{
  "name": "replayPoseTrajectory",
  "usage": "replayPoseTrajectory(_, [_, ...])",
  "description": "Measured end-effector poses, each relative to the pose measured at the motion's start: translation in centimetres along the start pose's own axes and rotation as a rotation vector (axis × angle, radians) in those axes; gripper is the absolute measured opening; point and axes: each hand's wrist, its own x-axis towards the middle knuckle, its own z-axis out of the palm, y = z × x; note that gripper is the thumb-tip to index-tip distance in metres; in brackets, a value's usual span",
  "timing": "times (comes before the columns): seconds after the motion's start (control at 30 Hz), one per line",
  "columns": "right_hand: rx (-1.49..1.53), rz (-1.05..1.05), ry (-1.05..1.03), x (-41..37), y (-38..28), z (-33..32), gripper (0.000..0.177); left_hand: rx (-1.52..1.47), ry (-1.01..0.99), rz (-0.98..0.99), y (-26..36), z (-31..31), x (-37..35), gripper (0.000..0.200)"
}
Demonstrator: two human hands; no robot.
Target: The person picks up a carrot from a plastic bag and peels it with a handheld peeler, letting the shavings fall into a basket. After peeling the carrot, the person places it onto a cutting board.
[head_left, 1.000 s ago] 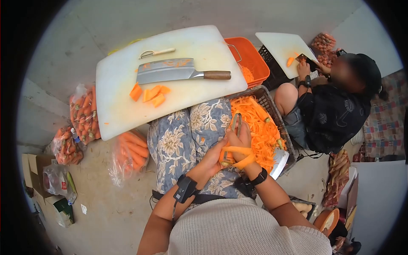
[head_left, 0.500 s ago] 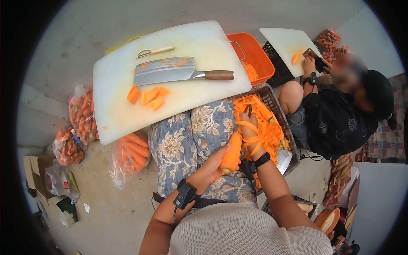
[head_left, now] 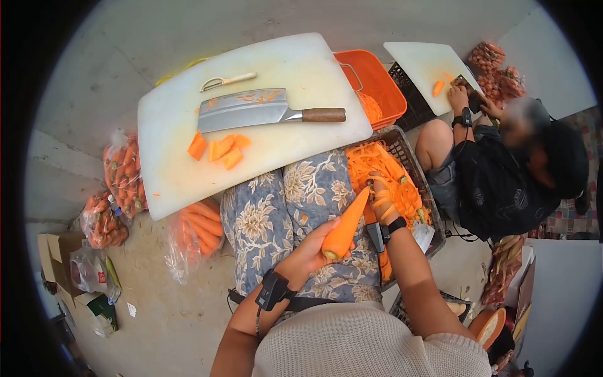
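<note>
My left hand [head_left: 309, 249] is closed around the thick end of a peeled orange carrot [head_left: 347, 227], which points up and away over my lap. Beside the carrot's tip, my right hand [head_left: 382, 200] is closed on what looks like a dark peeler [head_left: 370, 183], mostly hidden by the fingers. Strips of carrot peel lie across the back of that hand. Below it, a black crate [head_left: 411, 157] holds a heap of orange peelings [head_left: 402, 185] and some carrots.
A white cutting board [head_left: 169, 144] bears a cleaver [head_left: 245, 108], a light-handled peeler [head_left: 229, 80] and carrot pieces [head_left: 220, 149]. Behind the crate stands an orange bin [head_left: 392, 94]. At right, a co-worker [head_left: 496, 169] cuts on another board [head_left: 421, 60]. Bagged carrots [head_left: 122, 173] stand left.
My right hand has moved down and back toward me, alongside the carrot. The carrot has turned slightly in my left hand, showing its whole side. The co-worker has leaned slightly toward me.
</note>
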Motion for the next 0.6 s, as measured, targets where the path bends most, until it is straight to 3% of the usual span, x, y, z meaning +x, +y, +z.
replayPoseTrajectory(0.17, [0.277, -0.103, 0.134, 0.5, 0.6, -2.9, 0.03, 0.016, -0.014, 0.028, -0.2, -0.4, -0.2, 0.047])
replayPoseTrajectory(0.27, [0.207, -0.184, 0.136, -3.4, 0.0, -1.8, 0.029, -0.006, -0.044, 0.037, -0.2, -0.9, 0.2, 0.051])
replayPoseTrajectory(0.3, [0.165, -0.138, -0.048, -3.7, 0.2, -2.3, 0.029, -0.017, -0.052, 0.035, -0.3, -1.0, 0.3, 0.052])
replayPoseTrajectory(0.43, [-0.006, -0.288, -0.119, -13.1, 0.2, 2.0, 0.022, -0.041, -0.066, 0.046, -0.4, -0.6, 0.3, 0.047])
replayPoseTrajectory(0.5, [-0.177, -0.574, -0.234, -16.1, 0.8, 3.2, 0.025, -0.008, -0.004, 0.054, -0.4, -0.1, -0.3, 0.047])
replayPoseTrajectory(0.53, [-0.174, -0.577, -0.237, -16.8, 1.6, 3.5, 0.025, -0.005, -0.003, 0.057, -0.4, 0.5, -0.5, 0.047])
replayPoseTrajectory(0.6, [-0.566, -1.026, -0.045, -17.9, 2.8, 3.9, 0.038, -0.006, 0.1, 0.127, -0.5, 1.8, -0.6, 0.046])
